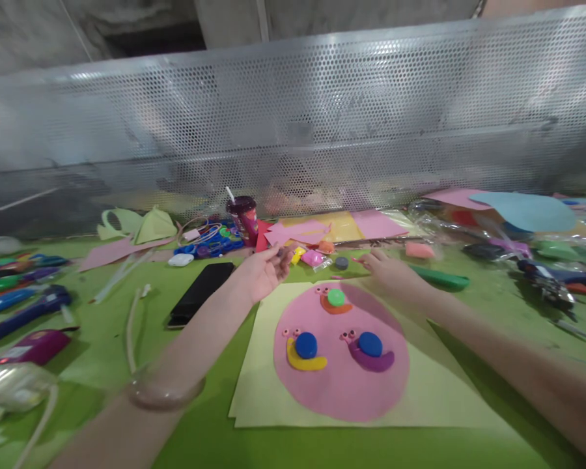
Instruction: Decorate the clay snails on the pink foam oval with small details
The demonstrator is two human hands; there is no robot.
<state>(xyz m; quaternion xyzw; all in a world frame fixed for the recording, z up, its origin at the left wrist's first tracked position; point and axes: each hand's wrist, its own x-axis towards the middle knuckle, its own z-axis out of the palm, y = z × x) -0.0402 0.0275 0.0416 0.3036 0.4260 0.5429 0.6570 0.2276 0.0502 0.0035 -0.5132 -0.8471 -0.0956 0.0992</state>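
Note:
My left hand point(266, 272) is turned palm up with loosely curled, apart fingers. It hovers just past the top left of the pale yellow paper point(256, 391), and nothing shows in it. At the paper's top edge, my right hand point(381, 266) pinches a small piece of pink clay point(355, 260). On a pink paper circle point(332, 394) lie three clay snails with cap shells: a yellow snail point(308, 363) and a purple snail point(374, 361) with blue caps, and an orange snail point(339, 307) with a green cap. Between the hands sits a grey cap point(341, 262).
Yellow clay point(297, 255) and bagged pink clay point(313, 258) lie behind the paper. A black phone point(202, 293) and a lidded cup point(244, 220) are at left. To the right are a green strip point(442, 277) and salmon clay point(419, 250). A perforated metal panel point(293, 130) stands behind.

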